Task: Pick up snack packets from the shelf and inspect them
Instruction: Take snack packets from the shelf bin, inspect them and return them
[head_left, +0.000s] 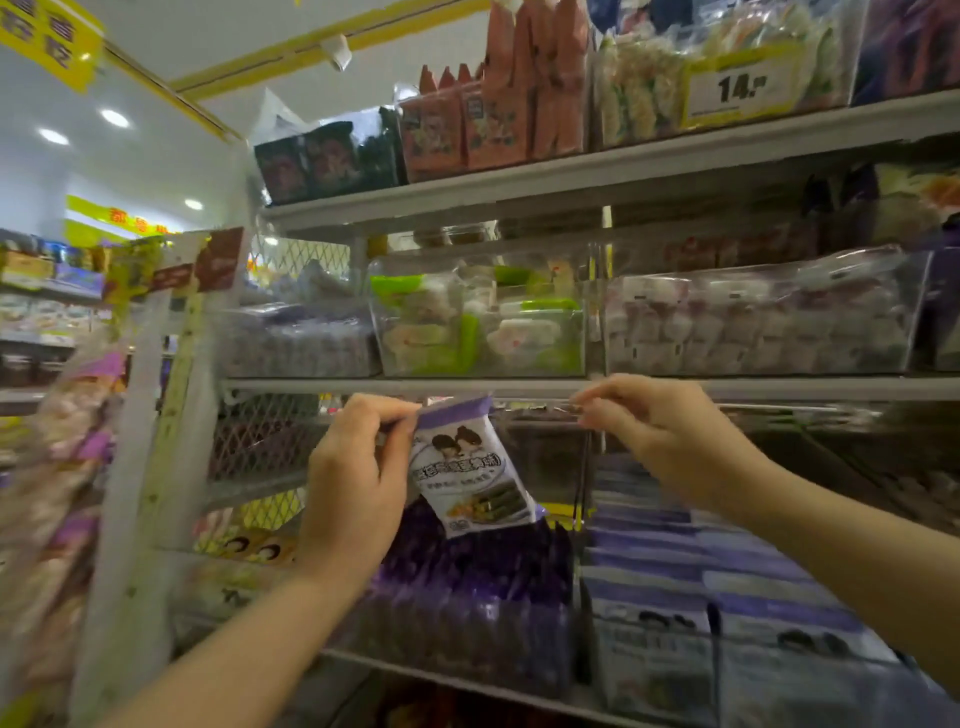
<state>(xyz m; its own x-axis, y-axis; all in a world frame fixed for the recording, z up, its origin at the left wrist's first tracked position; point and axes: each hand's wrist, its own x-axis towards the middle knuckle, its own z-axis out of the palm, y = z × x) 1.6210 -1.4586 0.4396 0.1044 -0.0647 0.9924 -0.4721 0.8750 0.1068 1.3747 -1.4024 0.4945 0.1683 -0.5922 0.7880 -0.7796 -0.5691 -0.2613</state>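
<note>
A small white and purple snack packet (470, 467), printed with two cartoon heads and green rolls, hangs in front of the shelf. My left hand (358, 478) pinches its top left corner and holds it up. To the right, my right hand (660, 441) has its fingertips pinched together near the shelf rail, apart from the packet; I cannot tell if anything is between them. Below the packet lies a clear bin (467, 639) full of dark purple packets.
White metal shelves (519, 387) carry clear bins: green and white packets (478, 322) in the middle, pale purple ones (753, 322) to the right, orange packs (498, 114) on top. A yellow price tag (737, 88) reads 14. Hanging bags (62, 467) crowd the left.
</note>
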